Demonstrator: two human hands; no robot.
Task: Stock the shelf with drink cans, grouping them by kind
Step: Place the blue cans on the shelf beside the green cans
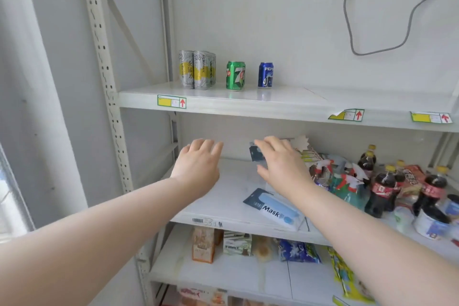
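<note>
On the upper white shelf (223, 104) stand three kinds of can: a tight group of tall silver-and-yellow tea cans (197, 70) at the left, one green 7up can (235, 75) in the middle, and one blue Pepsi can (266, 75) to its right. Both hands reach forward below that shelf, over the middle shelf (228, 196). My left hand (198, 164) is open, palm down, holding nothing. My right hand (280, 161) has its fingers spread, touching or just in front of a small dark packet (255, 154); I cannot tell whether it grips it.
A mask packet (275, 208) lies at the middle shelf's front. Cola bottles (382, 184) and snack bags (332, 171) crowd its right side. Boxes and bags (236, 243) fill the lower shelf. A metal upright (109, 87) stands left. A cable (372, 52) hangs on the wall.
</note>
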